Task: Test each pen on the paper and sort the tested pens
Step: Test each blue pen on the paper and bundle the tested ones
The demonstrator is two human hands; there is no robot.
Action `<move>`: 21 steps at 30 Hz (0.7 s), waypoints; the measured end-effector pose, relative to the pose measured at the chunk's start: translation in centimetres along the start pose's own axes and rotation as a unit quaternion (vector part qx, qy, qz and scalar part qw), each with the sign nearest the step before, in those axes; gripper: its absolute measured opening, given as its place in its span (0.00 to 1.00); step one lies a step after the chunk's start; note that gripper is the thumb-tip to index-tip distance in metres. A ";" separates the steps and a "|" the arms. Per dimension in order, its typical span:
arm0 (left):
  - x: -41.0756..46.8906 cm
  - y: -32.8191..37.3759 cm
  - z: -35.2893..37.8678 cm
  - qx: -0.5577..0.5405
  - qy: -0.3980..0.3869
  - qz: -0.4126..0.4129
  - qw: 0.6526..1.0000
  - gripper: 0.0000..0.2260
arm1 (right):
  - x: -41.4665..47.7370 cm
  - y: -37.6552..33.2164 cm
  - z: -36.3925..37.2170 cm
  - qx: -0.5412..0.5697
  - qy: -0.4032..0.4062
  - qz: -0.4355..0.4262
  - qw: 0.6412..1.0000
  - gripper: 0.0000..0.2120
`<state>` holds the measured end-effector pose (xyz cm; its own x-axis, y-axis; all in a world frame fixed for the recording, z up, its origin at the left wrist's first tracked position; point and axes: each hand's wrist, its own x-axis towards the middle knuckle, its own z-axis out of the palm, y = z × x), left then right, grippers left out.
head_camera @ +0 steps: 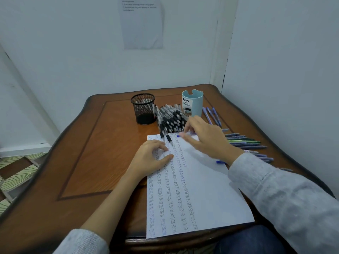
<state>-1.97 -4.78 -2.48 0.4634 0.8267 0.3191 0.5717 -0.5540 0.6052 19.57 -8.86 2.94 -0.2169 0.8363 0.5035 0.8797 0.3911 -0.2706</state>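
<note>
Wooden table in a pale corner: left hand rests loosely curled on the paper; at the paper's far edge the nearer right hand pinches a blue pen lying crosswise.

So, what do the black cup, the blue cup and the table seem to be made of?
Black cup: probably metal wire mesh, matte black; you see through its fine grid. Blue cup: likely plastic, a smooth pale blue wall with a moulded, notched rim. Table: wood or wood veneer with glossy varnish; grain and reflections show.
</note>
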 end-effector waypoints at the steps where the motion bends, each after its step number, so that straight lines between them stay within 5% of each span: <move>1: 0.0 0.0 0.0 0.001 0.004 0.004 1.000 0.10 | -0.6 -0.7 -0.1 -0.014 0.008 0.004 1.000 0.18; 7: 0.1 0.1 0.0 -0.004 0.010 0.012 1.000 0.10 | -3.3 -3.7 0.0 0.030 0.016 0.006 0.999 0.23; 12: 0.0 0.0 0.0 -0.006 0.010 0.021 1.000 0.08 | -4.6 -4.8 0.9 0.061 0.001 -0.005 0.998 0.10; 18: 0.0 -0.2 0.1 -0.021 0.005 0.044 0.999 0.14 | -5.1 -4.8 1.8 0.080 0.021 -0.060 0.995 0.16; 21: -0.1 -0.1 0.1 -0.042 0.011 0.054 0.998 0.12 | -4.7 -4.1 1.8 0.070 0.050 -0.087 0.992 0.07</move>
<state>-1.98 -4.80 -2.57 0.5035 0.7651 0.4013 0.4599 -0.6306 0.6252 16.16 -13.67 0.20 -0.3110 0.7120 0.6296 0.7632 0.5819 -0.2810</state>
